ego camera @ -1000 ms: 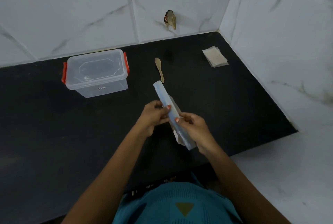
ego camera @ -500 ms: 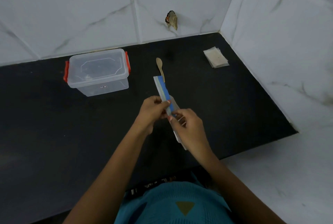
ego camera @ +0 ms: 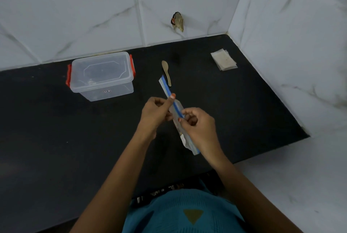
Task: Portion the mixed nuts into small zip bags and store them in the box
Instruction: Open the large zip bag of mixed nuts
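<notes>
Zip bag (ego camera: 165,86) held above mid-counter (ego camera: 56,129), nearer than the spoon (ego camera: 166,71) and right of the lidded box (ego camera: 101,75), left hand (ego camera: 155,112) and right hand (ego camera: 199,127) both pinching its blue seal (ego camera: 176,108); the seal is probably best worked evenly along its length, with the mouth held uppermost against spilling.

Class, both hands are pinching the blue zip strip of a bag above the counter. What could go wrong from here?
1. The left hand and right hand pinch the zip bag by its strip only, tilted in mid-air; if it pops open, contents may spill onto the counter.
2. The box has its lid on and both hands are busy, so filled bags cannot go in yet.
</notes>
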Tool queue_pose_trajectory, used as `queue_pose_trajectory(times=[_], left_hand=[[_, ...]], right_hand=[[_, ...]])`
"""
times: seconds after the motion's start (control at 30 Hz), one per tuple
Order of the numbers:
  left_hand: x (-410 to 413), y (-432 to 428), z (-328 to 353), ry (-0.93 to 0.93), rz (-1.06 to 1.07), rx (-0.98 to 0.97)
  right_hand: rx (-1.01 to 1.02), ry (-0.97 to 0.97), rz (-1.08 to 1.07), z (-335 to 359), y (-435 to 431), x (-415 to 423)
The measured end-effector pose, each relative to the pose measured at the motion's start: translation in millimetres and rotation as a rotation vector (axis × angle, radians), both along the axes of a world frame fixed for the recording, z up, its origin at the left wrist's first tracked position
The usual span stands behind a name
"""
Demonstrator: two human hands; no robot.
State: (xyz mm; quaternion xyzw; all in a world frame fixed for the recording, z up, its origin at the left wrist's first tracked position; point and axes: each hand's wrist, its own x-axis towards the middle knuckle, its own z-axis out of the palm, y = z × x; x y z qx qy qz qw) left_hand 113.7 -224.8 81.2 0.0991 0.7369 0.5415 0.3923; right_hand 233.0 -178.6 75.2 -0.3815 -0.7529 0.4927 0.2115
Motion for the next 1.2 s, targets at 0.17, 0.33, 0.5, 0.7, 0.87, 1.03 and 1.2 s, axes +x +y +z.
queue_pose_trajectory(times=[0.17, 0.33, 0.5, 0.7, 0.87, 1.03, 1.2], left_hand=[[-1, -6, 12, -0.003, -0.055, 0.087], [0, -11, 15, -0.09, -0.05, 0.167], [0, -13, 16, -0.174, -0.036, 0.21], [4, -13, 18, -0.152, -0.068, 0.212], [11, -12, 15, -0.031, -0.071, 0.189], [11, -11, 14, -0.014, -0.104, 0.103], [12, -11, 17, 0.034, -0.106, 0.081]], right_hand=[[0.209, -0.024, 0.079, -2, -6, -1], [0.034, 0.044, 0.01, 6, 0, -4], [-0.085, 0.004, 0.021, 10, 7, -9], [-0.043, -0.062, 0.006, 9, 14, -10], [0.056, -0.11, 0.031, 11, 19, -11], [0.018, -0.091, 0.071, 14, 20, -9], [0.157, -0.19, 0.084, 16, 20, -9]])
